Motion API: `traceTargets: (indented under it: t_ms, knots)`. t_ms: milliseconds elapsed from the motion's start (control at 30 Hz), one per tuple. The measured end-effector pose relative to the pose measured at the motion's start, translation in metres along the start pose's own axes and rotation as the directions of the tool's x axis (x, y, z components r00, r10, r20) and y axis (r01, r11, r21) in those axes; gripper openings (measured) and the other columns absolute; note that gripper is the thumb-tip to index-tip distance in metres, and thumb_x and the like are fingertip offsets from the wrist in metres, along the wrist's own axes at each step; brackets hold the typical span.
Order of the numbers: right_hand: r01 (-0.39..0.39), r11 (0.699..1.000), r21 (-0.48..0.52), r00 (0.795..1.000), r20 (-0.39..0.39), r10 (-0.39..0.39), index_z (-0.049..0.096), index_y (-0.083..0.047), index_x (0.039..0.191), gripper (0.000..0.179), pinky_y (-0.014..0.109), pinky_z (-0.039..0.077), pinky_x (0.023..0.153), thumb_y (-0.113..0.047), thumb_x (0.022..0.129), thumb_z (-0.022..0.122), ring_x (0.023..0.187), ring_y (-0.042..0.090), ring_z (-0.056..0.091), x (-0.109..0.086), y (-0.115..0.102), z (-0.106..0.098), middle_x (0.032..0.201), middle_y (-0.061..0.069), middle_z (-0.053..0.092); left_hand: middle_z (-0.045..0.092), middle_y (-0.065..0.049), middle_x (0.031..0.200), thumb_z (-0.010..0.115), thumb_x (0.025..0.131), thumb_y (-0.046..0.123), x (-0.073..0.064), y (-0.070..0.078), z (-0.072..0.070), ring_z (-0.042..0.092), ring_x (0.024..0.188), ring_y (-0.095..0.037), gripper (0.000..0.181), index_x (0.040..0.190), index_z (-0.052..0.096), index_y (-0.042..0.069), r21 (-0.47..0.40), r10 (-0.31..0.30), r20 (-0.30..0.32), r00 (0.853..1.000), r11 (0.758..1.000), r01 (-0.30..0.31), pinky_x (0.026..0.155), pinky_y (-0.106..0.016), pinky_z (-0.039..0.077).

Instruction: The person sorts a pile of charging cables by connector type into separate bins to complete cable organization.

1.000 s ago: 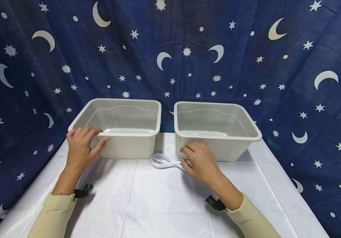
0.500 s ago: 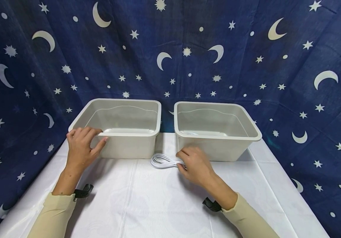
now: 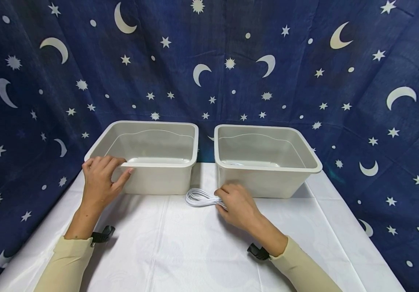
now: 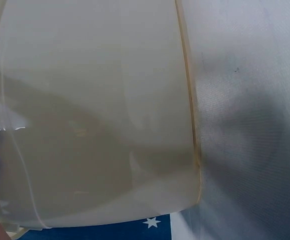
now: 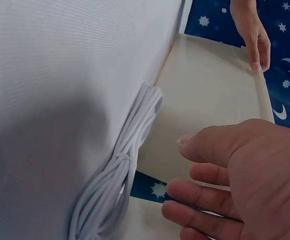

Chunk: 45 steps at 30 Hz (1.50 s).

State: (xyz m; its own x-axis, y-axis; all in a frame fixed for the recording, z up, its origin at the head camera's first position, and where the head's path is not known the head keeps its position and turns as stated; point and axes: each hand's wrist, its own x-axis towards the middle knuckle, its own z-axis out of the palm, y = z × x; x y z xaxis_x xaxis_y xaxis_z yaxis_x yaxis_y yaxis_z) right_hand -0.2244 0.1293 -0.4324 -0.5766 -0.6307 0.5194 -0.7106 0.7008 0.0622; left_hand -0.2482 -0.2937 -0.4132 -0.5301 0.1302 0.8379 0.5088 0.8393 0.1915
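Observation:
My left hand (image 3: 100,180) grips the front rim of the left grey plastic bin (image 3: 158,178), thumb outside and fingers over the edge. The right wrist view also catches that left hand (image 5: 255,42) at the rim. A coiled white cable (image 3: 199,198), gathered at its middle, lies on the table in front of the gap between the bins. Over its right end is my right hand (image 3: 238,206), fingers bent. In the right wrist view, a gap separates the thumb and fingers (image 5: 200,192) from the cable (image 5: 120,160).
A second grey bin (image 3: 268,180) stands at the right, just behind my right hand. A bit of something white and thin (image 3: 236,164) shows on its floor. A white cloth (image 3: 180,251) covers the table, and a blue star-patterned curtain (image 3: 231,36) hangs close behind both bins.
My right hand has moved slightly left and down toward the cable's right end. The left hand, both bins and the cable stay where they were.

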Motion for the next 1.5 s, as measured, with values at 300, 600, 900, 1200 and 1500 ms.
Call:
traceTargets:
  t_ms: [300,600,900,1200,1500]
  knots:
    - [0.006,1.000,-0.012,0.996,0.095,-0.005,0.075,-0.010,0.107,0.030,0.042,0.056,0.082,-0.020,0.083,0.089,0.090,0.023,0.071,-0.003,0.000,0.008,0.099,0.002,0.074,0.069,-0.014,0.095,0.073,0.092,0.036,0.001,0.000,0.000,0.057,0.095,-0.041,0.035,0.105,0.072,0.003,-0.001,0.002,-0.001,1.000,1.000,-0.002,0.100,-0.067,0.027]
    - [0.011,1.000,-0.019,0.990,0.144,-0.008,0.074,-0.010,0.108,0.030,0.042,0.056,0.082,-0.018,0.083,0.088,0.090,0.023,0.070,-0.006,0.002,0.018,0.098,0.002,0.072,0.069,-0.014,0.096,0.073,0.093,0.037,0.000,0.001,0.000,0.057,0.095,-0.041,0.037,0.106,0.072,0.003,0.004,-0.004,0.016,1.000,1.000,0.004,0.100,-0.068,0.026]
    - [-0.012,0.999,-0.039,0.986,0.166,0.018,0.072,-0.010,0.101,0.028,0.041,0.055,0.076,-0.017,0.081,0.090,0.084,0.024,0.066,-0.008,0.001,0.024,0.093,0.002,0.065,0.069,-0.014,0.097,0.075,0.092,0.034,0.000,0.002,0.000,0.057,0.097,-0.041,0.035,0.107,0.072,0.003,0.005,-0.012,0.025,1.000,1.000,0.011,0.101,-0.068,0.026]
    - [-0.032,0.998,-0.063,0.986,0.159,0.041,0.066,-0.010,0.090,0.025,0.039,0.054,0.068,-0.014,0.080,0.088,0.076,0.023,0.064,-0.010,-0.001,0.026,0.085,0.003,0.061,0.069,-0.014,0.097,0.076,0.091,0.034,0.000,0.001,0.000,0.056,0.096,-0.041,0.035,0.106,0.072,0.003,0.002,-0.014,0.024,1.000,1.000,0.014,0.102,-0.067,0.025]
    - [-0.121,0.993,0.008,0.984,0.136,0.119,0.055,-0.015,0.077,0.028,0.036,0.046,0.056,-0.002,0.070,0.079,0.064,0.018,0.057,-0.010,-0.003,0.026,0.070,-0.004,0.055,0.069,-0.014,0.096,0.077,0.091,0.033,0.000,0.001,0.000,0.056,0.094,-0.041,0.034,0.106,0.073,0.003,0.001,-0.006,0.015,1.000,1.000,0.006,0.100,-0.067,0.026]
